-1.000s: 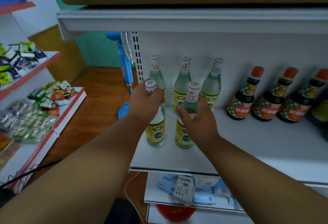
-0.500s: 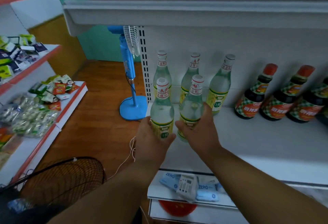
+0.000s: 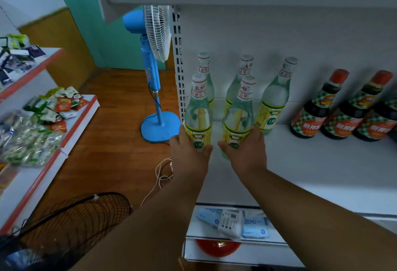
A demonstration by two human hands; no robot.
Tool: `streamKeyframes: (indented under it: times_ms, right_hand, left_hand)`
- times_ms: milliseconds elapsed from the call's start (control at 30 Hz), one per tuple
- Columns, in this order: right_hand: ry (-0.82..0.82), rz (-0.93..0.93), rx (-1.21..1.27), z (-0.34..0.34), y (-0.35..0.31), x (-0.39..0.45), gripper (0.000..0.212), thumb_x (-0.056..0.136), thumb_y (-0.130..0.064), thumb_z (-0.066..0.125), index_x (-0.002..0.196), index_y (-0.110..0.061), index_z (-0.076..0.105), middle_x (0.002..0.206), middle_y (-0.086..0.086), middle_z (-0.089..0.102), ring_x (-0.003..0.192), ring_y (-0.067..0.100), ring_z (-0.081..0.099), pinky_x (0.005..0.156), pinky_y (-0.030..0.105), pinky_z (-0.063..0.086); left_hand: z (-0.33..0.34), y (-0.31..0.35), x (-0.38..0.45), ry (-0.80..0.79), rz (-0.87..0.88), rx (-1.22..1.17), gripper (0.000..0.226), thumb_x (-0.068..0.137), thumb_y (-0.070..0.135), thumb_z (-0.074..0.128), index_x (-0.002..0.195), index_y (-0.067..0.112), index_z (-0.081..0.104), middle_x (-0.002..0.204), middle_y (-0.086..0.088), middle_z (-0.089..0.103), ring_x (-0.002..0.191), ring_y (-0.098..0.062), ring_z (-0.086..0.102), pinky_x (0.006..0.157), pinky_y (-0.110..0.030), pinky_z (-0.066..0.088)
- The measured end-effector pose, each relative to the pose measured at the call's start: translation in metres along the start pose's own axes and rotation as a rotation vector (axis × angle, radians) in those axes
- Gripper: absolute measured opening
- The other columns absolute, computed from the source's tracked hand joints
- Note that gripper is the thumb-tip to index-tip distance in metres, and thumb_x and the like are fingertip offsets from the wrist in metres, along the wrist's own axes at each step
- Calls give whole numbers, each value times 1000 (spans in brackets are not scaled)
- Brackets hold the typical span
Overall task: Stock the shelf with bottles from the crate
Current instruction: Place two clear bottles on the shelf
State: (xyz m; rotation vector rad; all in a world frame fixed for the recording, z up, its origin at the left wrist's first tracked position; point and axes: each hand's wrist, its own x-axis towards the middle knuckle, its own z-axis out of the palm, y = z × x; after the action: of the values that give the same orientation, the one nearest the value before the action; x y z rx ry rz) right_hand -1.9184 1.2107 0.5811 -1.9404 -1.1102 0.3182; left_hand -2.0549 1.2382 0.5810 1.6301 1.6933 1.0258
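Two clear glass bottles with yellow-green labels and white caps stand at the left end of the white shelf [image 3: 322, 169]. My left hand [image 3: 190, 154] grips the base of the left bottle [image 3: 198, 111]. My right hand [image 3: 245, 152] grips the base of the right bottle [image 3: 238, 116]. Behind them, against the back wall, stand three more bottles of the same kind [image 3: 274, 103]. The crate is not in view.
Three dark sauce bottles [image 3: 343, 111] with red caps stand on the right of the shelf. A blue pedestal fan [image 3: 153, 73] stands on the wooden floor at left. A black mesh basket [image 3: 71, 227] sits at lower left. Snack shelves [image 3: 43, 120] fill the left side.
Both hands slid down from the bottles' necks to their bases. The two bottles now stand a little farther back, close in front of the rear row.
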Motion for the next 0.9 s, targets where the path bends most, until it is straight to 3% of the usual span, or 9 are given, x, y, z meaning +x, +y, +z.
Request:
streamKeyframes:
  times_ms: [233, 700, 900]
  right_hand:
    - [-36, 15, -3, 3, -4, 12, 81, 70, -35, 84, 130, -6, 40, 130, 13, 48, 121, 31, 51, 98, 38, 44]
    - [-11, 12, 6, 3, -5, 12, 76, 70, -31, 84, 127, -4, 41, 126, 14, 50, 119, 31, 52, 95, 35, 45]
    - [-75, 14, -14, -3, -3, 17, 77, 72, -33, 83, 129, -5, 39, 128, 12, 50, 118, 29, 53, 93, 35, 45]
  left_hand:
    - [3, 6, 12, -33, 2, 30, 64, 73, 27, 82, 126, 15, 48, 117, -2, 48, 111, -22, 53, 91, -30, 42]
    - [6, 9, 13, 5, -11, 60, 63, 72, 30, 83, 122, 14, 48, 115, -1, 47, 109, -21, 53, 92, -34, 45]
    - [6, 6, 15, -20, 1, 57, 64, 74, 28, 82, 125, 13, 47, 120, -3, 47, 113, -23, 53, 95, -35, 45]
